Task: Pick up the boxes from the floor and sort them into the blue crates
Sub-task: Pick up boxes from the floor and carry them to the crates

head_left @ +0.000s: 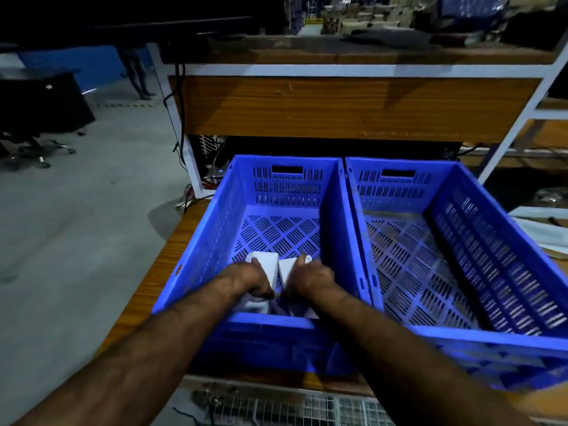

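Two blue slotted crates stand side by side on a wooden table. Both of my hands reach into the left crate (196,241) near its front wall. My left hand (253,279) grips a white box (265,262), which stands tilted on the crate floor. My right hand (312,279) grips a second white box (289,269) right beside the first. More white packaging (253,305) shows under my left wrist, partly hidden. The right crate (504,229) holds nothing that I can see.
The wooden table (159,272) carries both crates; its left edge drops to a grey concrete floor (76,226). A wooden shelf unit (338,103) with a white frame rises behind the crates. Cables hang at its left post. An office chair (37,118) stands far left.
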